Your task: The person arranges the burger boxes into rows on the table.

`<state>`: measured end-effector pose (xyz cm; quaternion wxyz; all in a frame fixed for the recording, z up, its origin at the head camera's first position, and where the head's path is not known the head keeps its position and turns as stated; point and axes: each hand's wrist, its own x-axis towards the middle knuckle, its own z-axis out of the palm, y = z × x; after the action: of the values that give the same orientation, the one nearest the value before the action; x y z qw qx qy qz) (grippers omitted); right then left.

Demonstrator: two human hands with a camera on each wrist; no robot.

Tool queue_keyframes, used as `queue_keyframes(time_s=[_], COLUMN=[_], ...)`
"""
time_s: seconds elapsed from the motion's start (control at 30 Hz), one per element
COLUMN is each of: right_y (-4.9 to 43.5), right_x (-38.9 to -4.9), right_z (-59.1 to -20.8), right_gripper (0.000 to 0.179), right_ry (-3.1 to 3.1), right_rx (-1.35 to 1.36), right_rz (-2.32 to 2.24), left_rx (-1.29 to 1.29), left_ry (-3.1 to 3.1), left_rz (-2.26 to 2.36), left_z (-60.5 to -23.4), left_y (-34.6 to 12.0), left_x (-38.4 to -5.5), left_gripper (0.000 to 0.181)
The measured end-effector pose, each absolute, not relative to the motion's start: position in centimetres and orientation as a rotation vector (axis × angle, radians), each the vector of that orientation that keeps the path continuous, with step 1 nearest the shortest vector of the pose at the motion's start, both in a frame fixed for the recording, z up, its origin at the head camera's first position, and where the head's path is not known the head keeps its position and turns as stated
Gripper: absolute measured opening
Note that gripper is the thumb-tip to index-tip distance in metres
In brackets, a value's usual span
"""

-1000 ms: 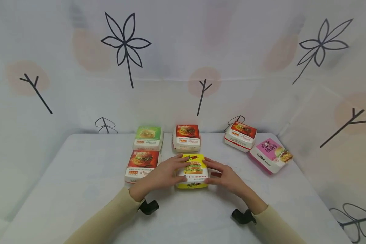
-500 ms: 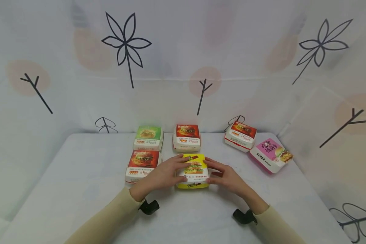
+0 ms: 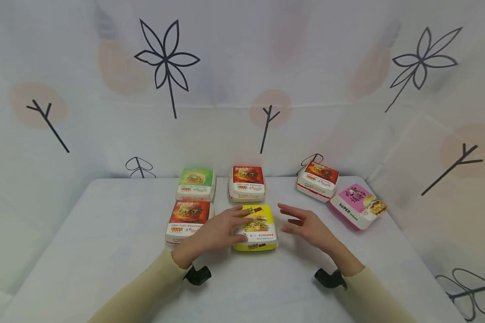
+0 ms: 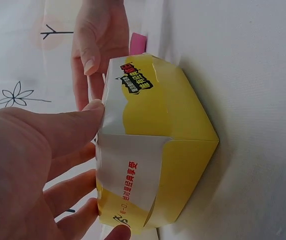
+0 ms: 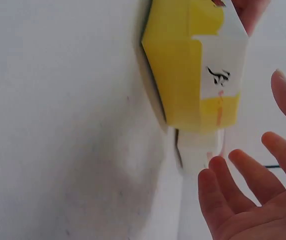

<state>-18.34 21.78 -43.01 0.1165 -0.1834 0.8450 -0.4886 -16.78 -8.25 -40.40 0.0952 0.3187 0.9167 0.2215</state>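
Observation:
A yellow and white burger box [image 3: 262, 233] with a burger picture on its lid sits on the white table in front of me, its lid down. My left hand [image 3: 220, 229] rests on the box's left side, thumb and fingertips spread over the lid; in the left wrist view the thumb [image 4: 78, 131] lies along the lid's near edge. Off the box's right side my right hand [image 3: 309, 228] hovers with its fingers spread, touching nothing. The right wrist view shows its fingers [image 5: 253, 172] apart from the yellow box [image 5: 183, 75].
A green burger box [image 3: 196, 183] and a red one [image 3: 189, 217] stand at the left, one behind the other. Behind the yellow box is another red box [image 3: 246, 190]. A tilted red box [image 3: 318, 181] and a pink box [image 3: 357, 206] stand at the right.
My right hand has let go of the yellow box's right side and moved away to the right. The left hand and the box have stayed in place.

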Motion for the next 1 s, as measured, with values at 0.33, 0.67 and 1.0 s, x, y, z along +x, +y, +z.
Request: queue_keyframes(time_s=[0.33,0.67,1.0], right_y=[24.5,27.7,30.4], right_x=[-19.8,-21.1,-23.5], right_z=[-41.6,-39.2,-37.6], right_gripper=[0.06,0.063,0.062], right_ry=[2.5,2.682,2.857], right_rx=[-0.431,-0.269,-0.064], right_rz=[-1.523,-1.466,-1.434], left_rx=[0.97,0.97,0.979], left_ry=[2.726,2.725,2.731], left_rz=[0.642,0.635,0.634], left_z=[-40.8,-40.8,-40.8], left_y=[-8.3,-8.3,-8.3], left_x=[-16.9,-16.9,-16.9], left_gripper=[0.056,0.055,0.055])
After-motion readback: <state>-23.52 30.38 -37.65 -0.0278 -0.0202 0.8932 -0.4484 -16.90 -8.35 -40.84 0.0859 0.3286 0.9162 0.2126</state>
